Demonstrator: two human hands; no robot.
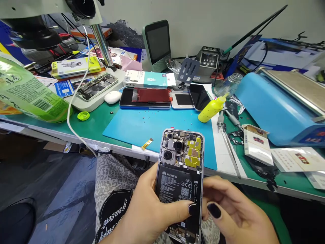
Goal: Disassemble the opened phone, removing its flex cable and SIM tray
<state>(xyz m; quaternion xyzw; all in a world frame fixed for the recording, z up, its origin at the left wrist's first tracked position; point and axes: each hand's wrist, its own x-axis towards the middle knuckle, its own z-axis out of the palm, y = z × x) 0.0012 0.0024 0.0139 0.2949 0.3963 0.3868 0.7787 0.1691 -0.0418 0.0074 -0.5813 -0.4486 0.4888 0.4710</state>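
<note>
beneath the thumb of the left hand [148, 208], which is closed around it, is the opened phone [180, 169], black battery [174, 189] facing up. at the phone's right edge, the right hand [235, 203] curls loosely; whether it grips too, i cannot tell. beyond the grip lies a blue mat [129, 125].

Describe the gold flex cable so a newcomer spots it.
Find the blue mat on the green bench. At its front edge, left of the opened phone in the left hand, lies the gold flex cable. Unlike the tiny parts scattered farther back, it is a larger flat strip with one dark end.
</note>
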